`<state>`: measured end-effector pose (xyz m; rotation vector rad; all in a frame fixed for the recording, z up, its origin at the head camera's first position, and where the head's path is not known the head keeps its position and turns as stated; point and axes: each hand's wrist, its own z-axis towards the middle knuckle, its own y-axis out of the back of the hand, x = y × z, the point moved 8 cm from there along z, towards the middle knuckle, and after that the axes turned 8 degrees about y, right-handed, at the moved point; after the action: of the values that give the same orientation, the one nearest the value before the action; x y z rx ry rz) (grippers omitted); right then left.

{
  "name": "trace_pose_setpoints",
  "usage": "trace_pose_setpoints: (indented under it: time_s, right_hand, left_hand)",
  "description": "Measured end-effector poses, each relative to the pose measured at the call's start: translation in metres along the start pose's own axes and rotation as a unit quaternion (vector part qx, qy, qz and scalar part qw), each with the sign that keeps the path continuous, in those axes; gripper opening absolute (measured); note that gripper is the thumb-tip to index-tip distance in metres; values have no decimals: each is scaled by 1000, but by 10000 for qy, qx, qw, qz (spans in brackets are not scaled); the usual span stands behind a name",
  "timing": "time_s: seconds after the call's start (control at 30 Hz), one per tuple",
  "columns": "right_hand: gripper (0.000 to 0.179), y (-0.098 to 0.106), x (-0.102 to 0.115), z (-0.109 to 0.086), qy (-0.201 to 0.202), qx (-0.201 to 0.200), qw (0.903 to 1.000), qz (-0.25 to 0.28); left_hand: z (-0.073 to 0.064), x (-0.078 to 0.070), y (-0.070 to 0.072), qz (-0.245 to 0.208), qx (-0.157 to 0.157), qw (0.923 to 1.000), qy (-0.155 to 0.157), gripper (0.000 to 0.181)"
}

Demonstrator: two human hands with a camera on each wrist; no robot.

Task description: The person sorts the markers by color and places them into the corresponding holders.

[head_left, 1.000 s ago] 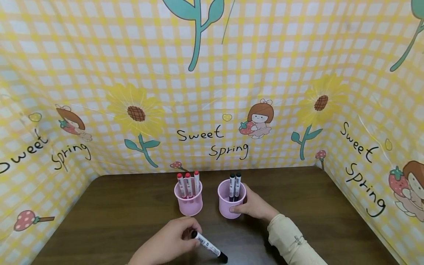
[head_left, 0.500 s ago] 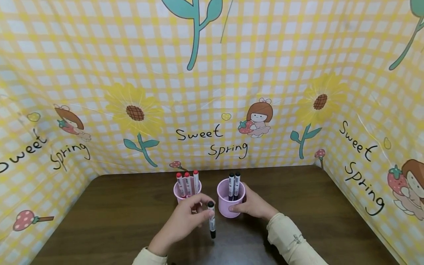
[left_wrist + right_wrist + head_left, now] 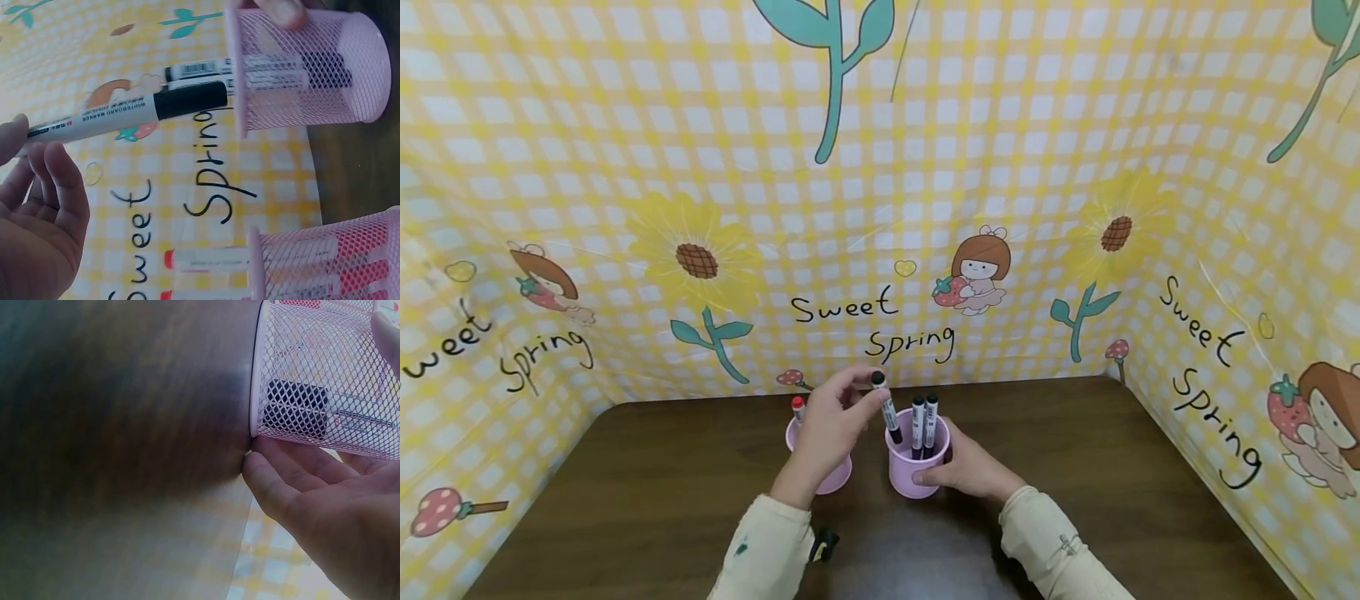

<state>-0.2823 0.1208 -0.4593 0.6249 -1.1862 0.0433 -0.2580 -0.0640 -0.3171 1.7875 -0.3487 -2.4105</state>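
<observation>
L hand (image 3: 831, 425) pinches black marker (image 3: 889, 410), tip at rim of right pink cup (image 3: 913, 471) w/ 2 black markers (image 3: 924, 423); R hand (image 3: 970, 471) fingers wrap that cup; left pink cup (image 3: 835, 477) w/ red markers behind L hand, on desk (image 3: 647, 492)

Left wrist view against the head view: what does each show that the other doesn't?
Only the left wrist view shows the mesh walls of the cups, the marker's printed label, and its black tip just short of the rim of the right cup. Only the head view shows the right hand holding that cup, the brown table, and both sleeves. Both show the left hand holding the black marker, two black markers in the right cup, and red markers in the left cup.
</observation>
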Motion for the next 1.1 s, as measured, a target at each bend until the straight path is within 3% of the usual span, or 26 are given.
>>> trace_pose_setpoints:
  time_s: [0.1, 0.33, 0.53, 1.1]
  right_hand:
    - [80, 0, 0, 0, -2, 12, 10000, 21]
    - [81, 0, 1, 0, -11, 100, 9999, 77]
    - [85, 1, 1, 0, -58, 68, 9999, 139]
    - [82, 2, 1, 1, 118, 82, 9999, 47]
  left_hand:
    - [9, 6, -10, 323, 21, 9994, 116, 20]
    - [18, 34, -27, 786, 22, 9940, 757, 18]
    - [22, 47, -34, 1270, 141, 9883, 832, 19]
    - [20, 66, -47, 1627, 456, 9799, 1059, 24]
